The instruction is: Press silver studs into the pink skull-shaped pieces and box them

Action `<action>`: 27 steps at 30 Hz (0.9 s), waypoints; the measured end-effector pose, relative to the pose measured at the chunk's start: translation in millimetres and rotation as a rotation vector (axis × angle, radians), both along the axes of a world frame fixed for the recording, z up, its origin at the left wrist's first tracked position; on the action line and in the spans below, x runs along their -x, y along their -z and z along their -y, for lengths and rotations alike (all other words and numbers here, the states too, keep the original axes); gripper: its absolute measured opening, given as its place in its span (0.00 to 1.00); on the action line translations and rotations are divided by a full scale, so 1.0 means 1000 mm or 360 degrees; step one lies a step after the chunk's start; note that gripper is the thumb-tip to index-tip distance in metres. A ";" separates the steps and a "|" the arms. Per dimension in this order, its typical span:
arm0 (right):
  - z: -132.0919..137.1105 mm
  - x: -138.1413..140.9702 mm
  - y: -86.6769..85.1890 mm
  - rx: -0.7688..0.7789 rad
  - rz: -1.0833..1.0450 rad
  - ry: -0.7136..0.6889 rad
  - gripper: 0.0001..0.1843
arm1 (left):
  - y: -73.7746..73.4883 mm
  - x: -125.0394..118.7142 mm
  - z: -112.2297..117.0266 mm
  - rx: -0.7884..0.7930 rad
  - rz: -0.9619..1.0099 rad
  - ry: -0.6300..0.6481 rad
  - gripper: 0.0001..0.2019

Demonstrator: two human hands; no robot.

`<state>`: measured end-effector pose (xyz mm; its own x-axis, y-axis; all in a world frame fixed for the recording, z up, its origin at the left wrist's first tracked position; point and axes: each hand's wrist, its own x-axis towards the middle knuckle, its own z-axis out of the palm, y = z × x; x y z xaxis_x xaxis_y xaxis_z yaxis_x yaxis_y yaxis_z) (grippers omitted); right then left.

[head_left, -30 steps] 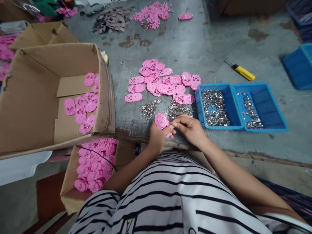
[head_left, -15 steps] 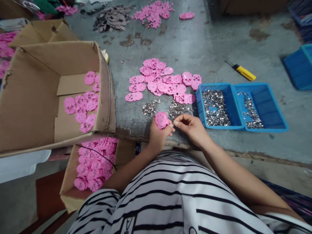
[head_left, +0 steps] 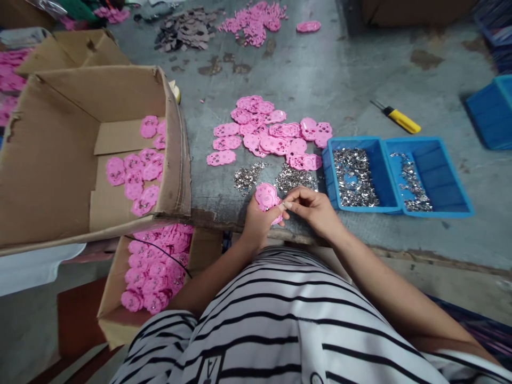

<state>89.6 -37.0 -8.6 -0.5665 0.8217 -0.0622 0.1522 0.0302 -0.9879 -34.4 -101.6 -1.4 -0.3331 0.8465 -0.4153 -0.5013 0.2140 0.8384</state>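
Observation:
Near the table's front edge, my left hand [head_left: 258,221] is closed around a pink plastic piece [head_left: 267,196] with a rounded, scalloped outline. My right hand [head_left: 312,209] pinches at that piece's right edge, thumb and forefinger together. A tiny shiny bit shows at these fingertips, too small to name for sure. Just beyond the hands lie two heaps of small metal parts, a left heap [head_left: 248,177] and a right heap [head_left: 296,178]. Behind them spreads a pile of flat pink plastic pieces [head_left: 276,140] with holes.
Two blue bins [head_left: 431,176] with metal parts stand at right, a yellow-handled screwdriver [head_left: 402,120] behind them. At left, an open cardboard box [head_left: 52,160] holds pink pieces, with a fuller carton [head_left: 110,320] below. Grey pieces [head_left: 186,32] and small pink parts [head_left: 256,24] lie farther back.
The pink piece in my left hand has turned, so more of its length shows below the fingers. My right fingertips stay at its edge.

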 end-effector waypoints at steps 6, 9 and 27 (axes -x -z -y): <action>0.004 0.005 0.000 -0.0342 0.0106 0.0005 0.10 | 0.004 0.000 0.001 0.0020 -0.0036 -0.0007 0.21; 0.004 0.005 0.001 -0.0487 0.0171 0.0015 0.09 | 0.005 0.000 0.002 0.0023 -0.0063 0.0005 0.20; 0.014 0.000 0.000 -0.0764 0.0217 0.0006 0.08 | 0.007 -0.002 0.002 0.0016 -0.0068 -0.0140 0.19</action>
